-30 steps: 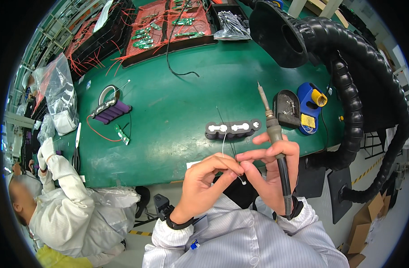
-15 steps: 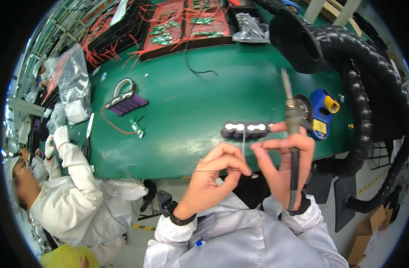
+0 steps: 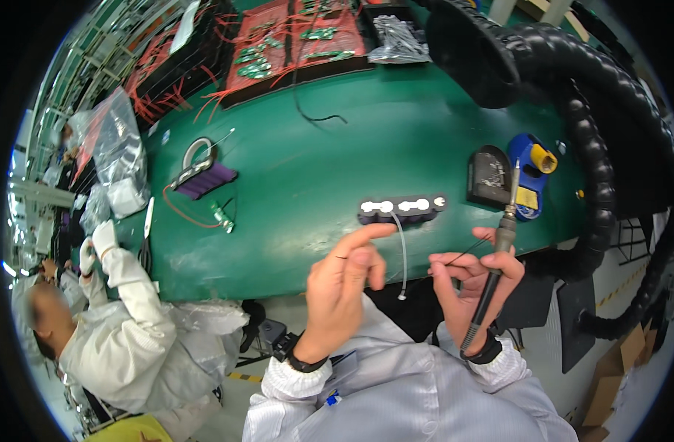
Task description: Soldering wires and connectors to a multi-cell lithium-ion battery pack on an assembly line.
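Observation:
My right hand (image 3: 475, 283) is closed around a soldering iron (image 3: 505, 234), its metal tip pointing up and away from me. A thin dark wire (image 3: 466, 252) also shows at that hand's fingertips. My left hand (image 3: 343, 276) has its index finger stretched toward a dark battery pack (image 3: 400, 211), with the thumb and other fingers partly bent and nothing visible in them. White strips cover the pack's top. From it a pale cable (image 3: 405, 258) hangs over the table's near edge, ending in a small white connector (image 3: 402, 297).
Right of the pack stand a dark tip-cleaner box (image 3: 489, 177) and a blue iron holder (image 3: 530, 177). A black extraction hose (image 3: 591, 162) curves along the right. A purple battery pack (image 3: 206, 179) and scissors (image 3: 147, 236) lie left, near a co-worker (image 3: 123, 317). Trays (image 3: 293, 85) of circuit boards line the back.
The soldering iron has swung right and its tip tilts that way. My left hand has come off the cable's end and its index finger reaches out. The right hand has shifted slightly away from the pack.

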`<state>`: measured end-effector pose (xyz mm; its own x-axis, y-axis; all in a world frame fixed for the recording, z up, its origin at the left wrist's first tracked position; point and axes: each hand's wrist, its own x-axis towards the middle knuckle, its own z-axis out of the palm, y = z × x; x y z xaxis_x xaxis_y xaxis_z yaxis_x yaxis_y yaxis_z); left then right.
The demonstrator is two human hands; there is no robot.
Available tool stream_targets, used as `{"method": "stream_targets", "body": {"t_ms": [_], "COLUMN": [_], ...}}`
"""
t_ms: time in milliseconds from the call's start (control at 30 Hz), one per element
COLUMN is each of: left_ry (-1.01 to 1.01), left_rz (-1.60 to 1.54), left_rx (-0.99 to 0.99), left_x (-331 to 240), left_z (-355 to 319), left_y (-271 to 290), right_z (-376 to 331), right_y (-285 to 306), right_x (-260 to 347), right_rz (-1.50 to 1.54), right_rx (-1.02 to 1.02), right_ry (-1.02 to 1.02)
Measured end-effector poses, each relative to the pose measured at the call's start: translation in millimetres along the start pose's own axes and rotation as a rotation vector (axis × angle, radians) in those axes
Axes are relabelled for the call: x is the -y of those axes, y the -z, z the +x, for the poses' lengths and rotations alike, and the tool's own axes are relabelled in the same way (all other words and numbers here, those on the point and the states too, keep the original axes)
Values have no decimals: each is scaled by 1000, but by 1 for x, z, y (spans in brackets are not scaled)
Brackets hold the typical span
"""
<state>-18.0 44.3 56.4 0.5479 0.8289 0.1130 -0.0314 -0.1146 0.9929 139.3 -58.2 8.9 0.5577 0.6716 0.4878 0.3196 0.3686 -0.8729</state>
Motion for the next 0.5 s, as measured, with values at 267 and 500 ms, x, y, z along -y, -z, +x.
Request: {"method": "stream_targets", "body": {"t_ms": [267,500], "left_ry": [30,-76], "left_rz": [-19,265], "left_rx": [75,74], "left_x": [-6,-3], "left_z": [14,27], "left_y": [-14,-11], "right_z": [7,16], "right_y": [8,8], "right_x": [-18,-19], "right_rz": [-118,-159], "right_rx": [-31,-24], "right_ry": [19,54]}}
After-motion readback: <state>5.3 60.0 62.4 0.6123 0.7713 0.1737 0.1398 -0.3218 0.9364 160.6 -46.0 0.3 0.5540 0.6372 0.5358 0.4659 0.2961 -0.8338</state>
